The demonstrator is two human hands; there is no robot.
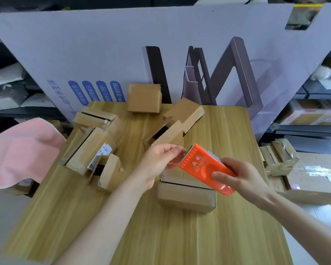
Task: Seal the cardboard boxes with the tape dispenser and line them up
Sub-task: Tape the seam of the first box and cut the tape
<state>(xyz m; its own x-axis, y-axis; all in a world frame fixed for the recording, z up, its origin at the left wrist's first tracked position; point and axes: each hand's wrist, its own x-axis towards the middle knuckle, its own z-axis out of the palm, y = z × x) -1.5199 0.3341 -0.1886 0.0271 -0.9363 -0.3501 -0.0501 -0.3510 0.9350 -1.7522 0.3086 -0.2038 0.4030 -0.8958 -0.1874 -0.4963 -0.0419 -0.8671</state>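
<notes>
Head view looked down on a wooden table (161, 236), both bare forearms reaching in from the near edge. The right hand (245, 178) gripped the orange tape dispenser (203, 167), thumb pressed across its orange face and the other fingers wrapped behind its body. The dispenser was held in the air, tilted, with its toothed edge pointing up and to the left. The left hand (157, 163) met that edge with curled fingers, the tips drawn together on what looked like the tape end (172, 165), a thin clear strip.

Directly beneath the dispenser a cardboard box (187, 197) sat on the table with its top flaps folded down and a dark seam between them.

Farther left lay a cluster of open boxes (92, 148), flaps splayed, one of them bearing white labels. Past the hands, near the middle of the table, an open-flapped box (166, 132) touched a tilted box (185, 111) behind it. A closed box (144, 98) stood upright at the far edge.

A pink cloth (21, 150) hung off the left side, and bundled flat cardboard (279, 159) lay off the right. A large printed cardboard panel (122, 54) rose behind the table.
</notes>
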